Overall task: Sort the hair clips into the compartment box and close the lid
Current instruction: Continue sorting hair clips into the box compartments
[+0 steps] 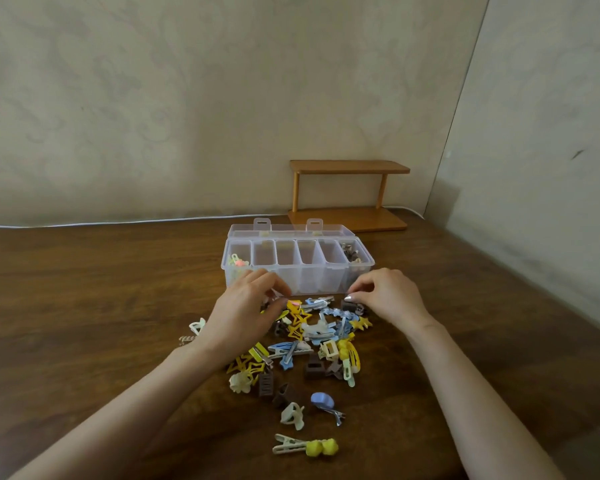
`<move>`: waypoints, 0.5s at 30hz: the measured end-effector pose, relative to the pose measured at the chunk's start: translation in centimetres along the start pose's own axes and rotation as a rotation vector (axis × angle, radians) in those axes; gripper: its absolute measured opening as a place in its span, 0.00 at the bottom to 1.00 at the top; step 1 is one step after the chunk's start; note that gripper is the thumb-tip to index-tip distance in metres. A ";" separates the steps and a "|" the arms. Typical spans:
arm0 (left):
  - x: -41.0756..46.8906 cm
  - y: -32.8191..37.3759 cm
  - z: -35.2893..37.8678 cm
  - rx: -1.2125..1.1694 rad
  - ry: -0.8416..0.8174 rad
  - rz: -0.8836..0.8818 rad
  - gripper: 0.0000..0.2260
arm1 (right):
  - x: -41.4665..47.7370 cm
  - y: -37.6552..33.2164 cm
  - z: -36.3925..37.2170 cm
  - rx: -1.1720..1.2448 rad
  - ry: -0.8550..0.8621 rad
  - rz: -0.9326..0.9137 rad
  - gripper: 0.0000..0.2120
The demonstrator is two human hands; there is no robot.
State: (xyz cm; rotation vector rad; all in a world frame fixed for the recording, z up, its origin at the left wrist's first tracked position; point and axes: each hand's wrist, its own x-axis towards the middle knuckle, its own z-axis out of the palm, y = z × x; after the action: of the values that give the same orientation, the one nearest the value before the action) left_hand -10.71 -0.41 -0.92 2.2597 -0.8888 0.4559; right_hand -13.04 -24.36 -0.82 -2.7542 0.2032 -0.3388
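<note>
Nearest: cream clip (305,446) with yellow balls, lying on counter (84,306). Beyond it, pile of hair clips (312,337) in yellow, blue, brown, cream, just before open box (312,282); lid (288,230) tilted back. Few clips in both end compartments. Over pile's far left edge, left hand (246,306), fingers curled; grasping or not, cannot tell. At box's right front corner, right hand (388,297), fingers pinching brown clip (352,306).

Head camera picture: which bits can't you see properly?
Head view:
- Left hand: its own fingers hide whether they hold anything.
- Right hand: fingers cover a brown clip; grip unclear.
- Box, right-end compartment: dark pieces too small to identify.
- Pile of clips: partly hidden under the left hand.
</note>
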 end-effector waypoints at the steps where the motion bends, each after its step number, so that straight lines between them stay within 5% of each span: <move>1: 0.2 0.3 0.3 0.018 -0.030 -0.001 0.04 | 0.0 0.0 0.1 0.006 0.004 -0.005 0.05; 6: 0.9 0.5 1.5 0.084 -0.066 -0.014 0.05 | 0.2 0.4 -0.6 0.230 0.020 -0.016 0.02; 10: 0.3 -0.6 1.4 0.040 -0.025 -0.062 0.03 | 0.2 -0.3 -1.4 0.595 0.212 -0.038 0.01; 15: -0.2 -1.3 0.7 -0.019 -0.022 -0.082 0.03 | 1.8 -2.2 -0.8 0.439 0.443 0.008 0.05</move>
State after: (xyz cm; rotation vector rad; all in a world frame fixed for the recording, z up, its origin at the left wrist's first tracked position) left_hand -9.89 -0.06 -2.10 2.2781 -0.8054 0.3847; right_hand -11.27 -22.94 1.05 -2.2163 0.2187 -0.8772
